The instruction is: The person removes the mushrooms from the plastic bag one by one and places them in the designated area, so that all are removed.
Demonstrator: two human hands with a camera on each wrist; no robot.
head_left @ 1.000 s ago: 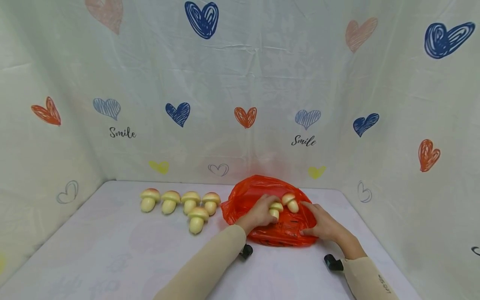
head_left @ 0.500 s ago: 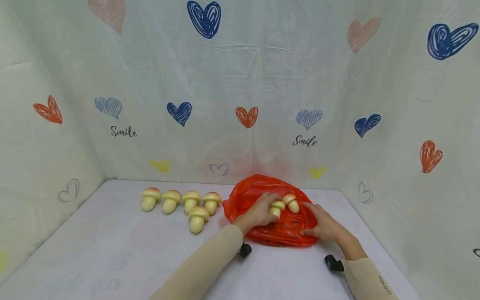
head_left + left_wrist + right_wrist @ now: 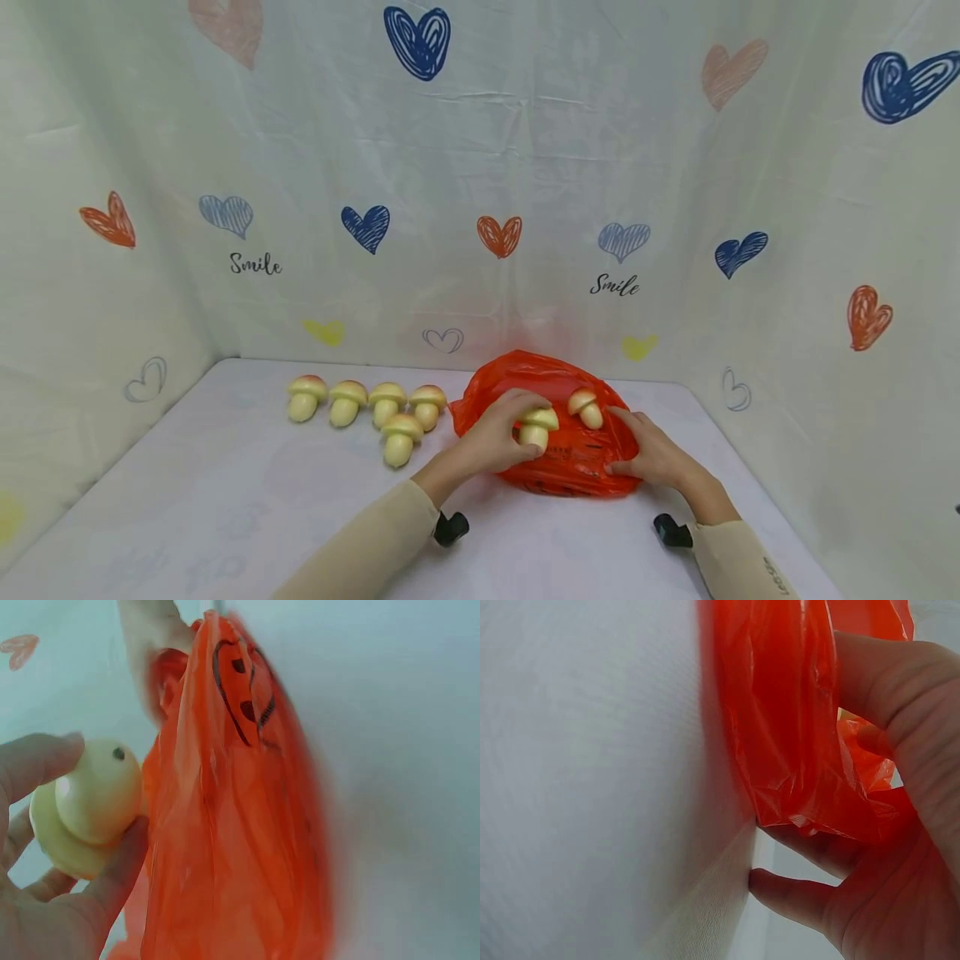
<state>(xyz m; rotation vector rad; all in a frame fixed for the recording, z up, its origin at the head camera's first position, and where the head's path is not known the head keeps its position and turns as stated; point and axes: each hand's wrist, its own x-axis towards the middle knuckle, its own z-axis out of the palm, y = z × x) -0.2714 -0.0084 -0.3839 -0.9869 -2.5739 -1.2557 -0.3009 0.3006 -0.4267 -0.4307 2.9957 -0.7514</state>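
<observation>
My left hand (image 3: 489, 435) grips a toy mushroom (image 3: 537, 427) with a pale yellow stem and cap, above the left part of a red plastic bag (image 3: 573, 473). In the left wrist view, thumb and fingers wrap the mushroom (image 3: 97, 795), its stem end facing the camera, beside the bag (image 3: 225, 847). A second toy mushroom (image 3: 587, 408) lies in the mouth of the bag. On the bag's right side, my right hand (image 3: 660, 454) holds the rim; in the right wrist view the red film (image 3: 795, 735) passes between thumb and fingers.
Several toy mushrooms stand left of the bag: four-like row ends at a mushroom (image 3: 307, 398), with another mushroom (image 3: 401, 437) in front. A white cloth covers the table (image 3: 225, 500). A heart-printed curtain (image 3: 450, 292) rises behind and at both sides.
My left hand has lifted the mushroom and drawn it left and slightly nearer, away from the one in the bag. The right hand stays on the rim. The head view has shifted slightly.
</observation>
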